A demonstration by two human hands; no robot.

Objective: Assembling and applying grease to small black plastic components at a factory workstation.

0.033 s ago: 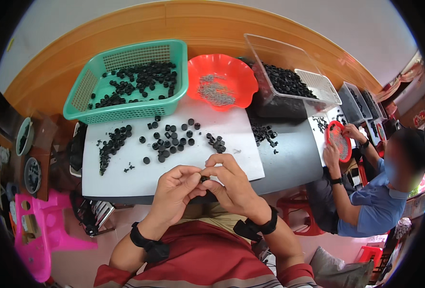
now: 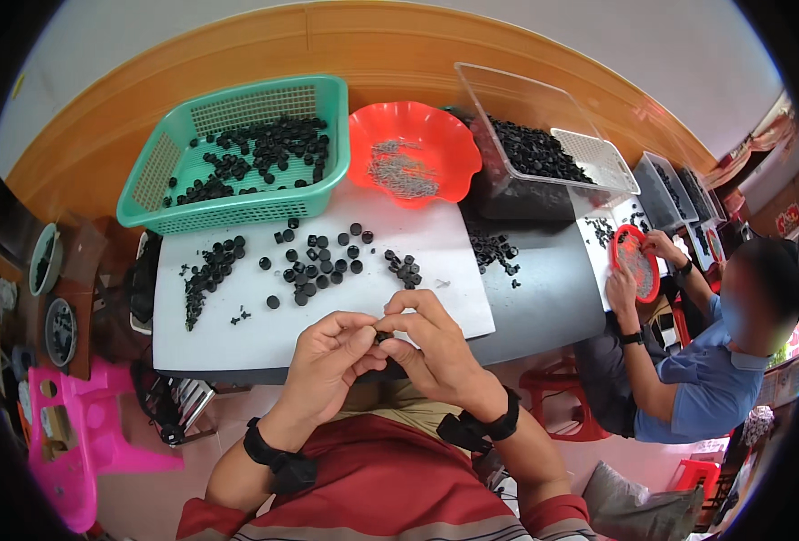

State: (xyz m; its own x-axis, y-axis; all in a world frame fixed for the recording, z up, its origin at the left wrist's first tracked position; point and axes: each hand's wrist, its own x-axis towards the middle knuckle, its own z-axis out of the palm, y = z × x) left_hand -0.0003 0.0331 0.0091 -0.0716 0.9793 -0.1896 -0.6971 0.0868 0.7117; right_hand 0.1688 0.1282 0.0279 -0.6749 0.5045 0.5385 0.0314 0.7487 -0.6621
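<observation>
My left hand (image 2: 335,356) and my right hand (image 2: 436,347) meet in front of the table's near edge. Between their fingertips they pinch a small black part (image 2: 382,337), mostly covered by the fingers, so its exact kind does not show. On the white sheet (image 2: 417,243) beyond lie several round black caps (image 2: 318,266). A long pile of small black pieces (image 2: 206,281) lies to the left, and a smaller cluster of black parts (image 2: 404,270) lies just past my right hand.
Along the back stand a green basket (image 2: 237,219) of black parts, a red scalloped bowl (image 2: 454,135) of thin metal pins and a clear bin (image 2: 526,194) of black pieces. To the right, a co-worker (image 2: 706,379) holds a red basket (image 2: 656,279). A pink stool (image 2: 84,433) stands left.
</observation>
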